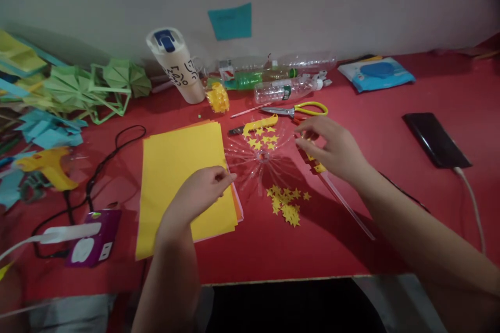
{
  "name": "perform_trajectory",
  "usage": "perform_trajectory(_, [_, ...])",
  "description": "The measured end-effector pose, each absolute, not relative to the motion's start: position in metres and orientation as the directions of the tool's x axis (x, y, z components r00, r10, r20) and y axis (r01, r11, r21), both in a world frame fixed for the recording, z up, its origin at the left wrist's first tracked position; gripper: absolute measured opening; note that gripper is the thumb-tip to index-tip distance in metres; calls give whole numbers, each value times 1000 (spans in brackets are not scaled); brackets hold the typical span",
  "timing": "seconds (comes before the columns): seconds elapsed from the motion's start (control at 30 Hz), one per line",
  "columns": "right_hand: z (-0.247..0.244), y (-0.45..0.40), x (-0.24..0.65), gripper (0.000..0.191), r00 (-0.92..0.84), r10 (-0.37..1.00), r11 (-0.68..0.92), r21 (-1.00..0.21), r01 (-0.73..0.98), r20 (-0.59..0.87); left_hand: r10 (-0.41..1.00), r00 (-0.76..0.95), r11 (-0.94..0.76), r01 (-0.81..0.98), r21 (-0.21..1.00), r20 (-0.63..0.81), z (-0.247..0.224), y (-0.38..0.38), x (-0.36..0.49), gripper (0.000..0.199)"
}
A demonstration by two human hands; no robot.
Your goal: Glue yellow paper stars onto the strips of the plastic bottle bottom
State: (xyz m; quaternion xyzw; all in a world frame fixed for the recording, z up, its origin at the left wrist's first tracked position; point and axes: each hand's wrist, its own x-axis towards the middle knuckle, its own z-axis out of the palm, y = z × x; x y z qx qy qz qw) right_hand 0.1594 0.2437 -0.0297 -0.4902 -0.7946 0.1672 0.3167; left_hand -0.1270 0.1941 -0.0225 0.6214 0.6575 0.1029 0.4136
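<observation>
A clear plastic bottle piece cut into thin strips [263,156] fans out like a flower over the red table between my hands. My left hand [201,192] is closed in a pinch at the tip of a lower-left strip, above the yellow paper sheets [179,182]. On the opposite side, my right hand [336,148] curves beside the strip ends, thumb and index finger slightly apart. Small yellow paper stars [287,203] lie in a heap near me. More stars [265,140] lie behind the clear strips. A yellow-handled cutter [260,125] rests just beyond them.
Scissors [310,109], plastic bottles [289,89] and a white tumbler [175,65] stand or lie toward the wall. At left are a yellow glue gun [50,166], cables and folded paper shapes [78,88]. A phone [435,139] and wipes pack [377,74] are at right.
</observation>
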Motion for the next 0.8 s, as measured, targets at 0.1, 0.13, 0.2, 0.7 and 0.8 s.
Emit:
perform_trajectory(0.1, [-31, 219, 157, 14, -373, 810, 563, -423, 710, 453, 984, -40, 155, 664, 732, -172, -26, 197, -131, 29])
perform_trajectory(0.13, [-33, 214, 156, 13, -376, 796, 573, -390, 721, 475, 996, -83, 88, 643, 761, -45, -29, 198, -129, 25])
perform_trajectory(0.2, [-38, 208, 153, 12, -373, 781, 578, -353, 735, 501, 982, -100, -65, 617, 784, 160, -36, 200, -124, 19])
perform_trajectory(0.7, [-65, 210, 153, 17, -460, 773, 628, -424, 652, 437, 984, 53, -171, 562, 809, 172, -49, 201, -109, 16])
perform_trajectory(0.8, [-63, 210, 154, 21, -486, 764, 642, -422, 640, 426, 961, -12, -215, 590, 778, 275, -48, 200, -107, 15])
